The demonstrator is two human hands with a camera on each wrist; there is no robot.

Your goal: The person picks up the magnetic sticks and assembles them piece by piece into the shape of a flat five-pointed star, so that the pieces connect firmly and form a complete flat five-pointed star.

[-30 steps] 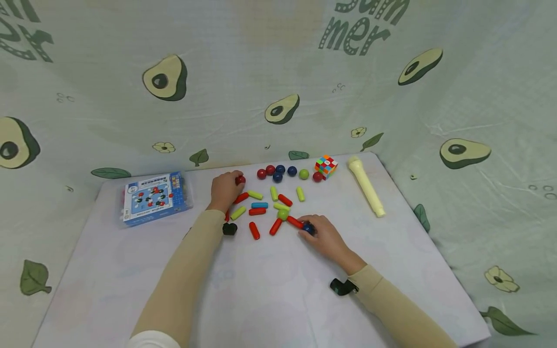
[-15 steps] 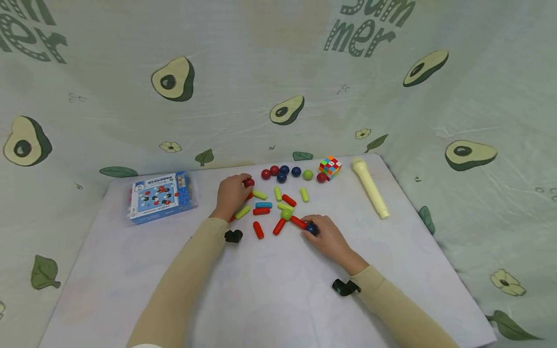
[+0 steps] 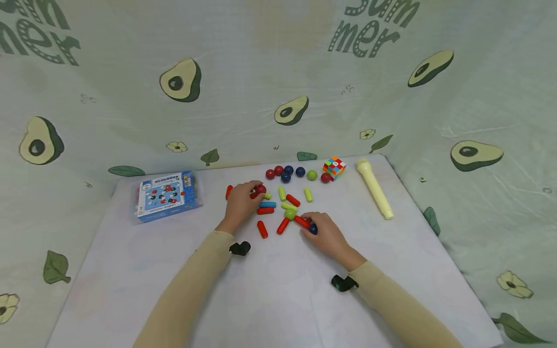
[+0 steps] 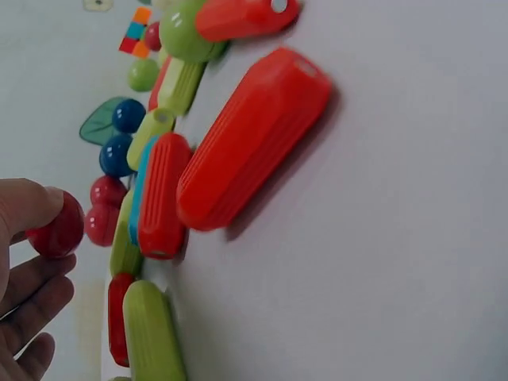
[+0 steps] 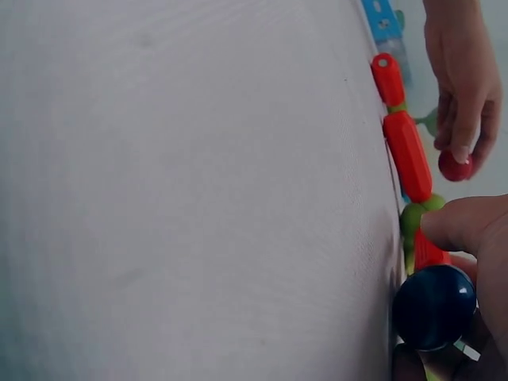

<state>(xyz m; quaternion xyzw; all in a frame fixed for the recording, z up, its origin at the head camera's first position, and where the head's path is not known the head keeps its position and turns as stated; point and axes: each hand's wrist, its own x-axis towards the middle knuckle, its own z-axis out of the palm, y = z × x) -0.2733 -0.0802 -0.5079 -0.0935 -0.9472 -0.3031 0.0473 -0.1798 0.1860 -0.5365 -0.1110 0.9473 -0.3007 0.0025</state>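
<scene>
My left hand [image 3: 241, 205] pinches a red ball [image 4: 57, 226] between thumb and fingers, raised above the loose sticks in the left wrist view. My right hand [image 3: 327, 235] holds a dark blue ball [image 5: 435, 308] at the end of a red connector stick [image 3: 302, 222]. That stick leads to a green ball [image 3: 290, 214], from which another red stick [image 3: 283, 225] and a yellow-green stick [image 3: 289, 206] also extend. Near my left hand lie a blue stick [image 3: 268, 205] and a red stick [image 3: 265, 211]. Another red stick [image 3: 262, 229] lies closer to me.
Several red, blue and green balls [image 3: 300, 171] line the back of the white table [image 3: 278, 299]. A puzzle cube [image 3: 334, 167] and a pale yellow club-shaped object [image 3: 375, 189] stand to their right. At the left sits a boxed molecule kit [image 3: 167, 195].
My left hand has carried the red ball rightward over the sticks, exposing a red stick behind it on the left. My right hand stays nearly in place, while the head view shifts slightly.
</scene>
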